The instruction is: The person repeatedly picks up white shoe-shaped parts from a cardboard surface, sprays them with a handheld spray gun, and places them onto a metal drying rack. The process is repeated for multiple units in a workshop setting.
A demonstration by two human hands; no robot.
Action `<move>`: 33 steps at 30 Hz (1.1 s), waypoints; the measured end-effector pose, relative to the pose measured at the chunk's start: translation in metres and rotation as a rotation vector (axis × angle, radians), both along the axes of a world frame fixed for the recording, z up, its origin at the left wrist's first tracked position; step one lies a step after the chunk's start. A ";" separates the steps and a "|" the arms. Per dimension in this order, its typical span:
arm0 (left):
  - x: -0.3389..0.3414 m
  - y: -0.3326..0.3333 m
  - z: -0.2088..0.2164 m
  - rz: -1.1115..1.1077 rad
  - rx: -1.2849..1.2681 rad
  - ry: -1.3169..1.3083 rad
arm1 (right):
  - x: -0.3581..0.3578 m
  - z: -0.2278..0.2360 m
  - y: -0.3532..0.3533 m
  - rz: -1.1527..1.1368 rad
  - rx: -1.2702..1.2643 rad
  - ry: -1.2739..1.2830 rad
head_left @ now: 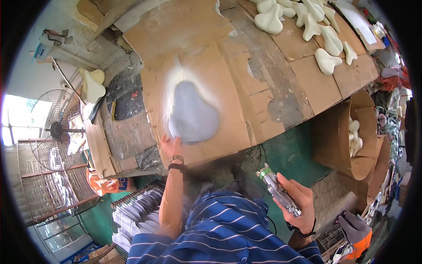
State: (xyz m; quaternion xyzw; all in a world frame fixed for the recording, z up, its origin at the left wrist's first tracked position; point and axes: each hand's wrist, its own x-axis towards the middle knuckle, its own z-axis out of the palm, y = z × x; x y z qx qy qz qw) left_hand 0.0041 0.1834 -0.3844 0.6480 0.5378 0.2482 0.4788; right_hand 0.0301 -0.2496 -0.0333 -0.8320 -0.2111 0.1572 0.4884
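A pear-shaped piece coated grey-blue (192, 115) lies on a cardboard sheet (220, 75) ringed by pale overspray. My left hand (170, 146) touches the piece's lower left edge, fingers spread, a dark band and bracelet on the wrist. My right hand (299, 202) is held back over the green floor, closed around a metal spray gun (278, 190) whose nozzle points up toward the table. Several uncoated cream pieces of the same shape (327, 60) lie at the table's far right.
A cardboard box (347, 145) holding more cream pieces stands at right. A rack of coated pieces (136, 211) sits at lower left, a standing fan (57, 130) beyond it. Two cream pieces (93, 86) rest at left. Another person's gloved hand (356, 229) shows at lower right.
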 end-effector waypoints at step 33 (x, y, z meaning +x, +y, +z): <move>-0.193 -0.009 0.317 0.242 -0.269 -1.435 | -0.033 -0.039 0.101 0.475 -0.056 -0.037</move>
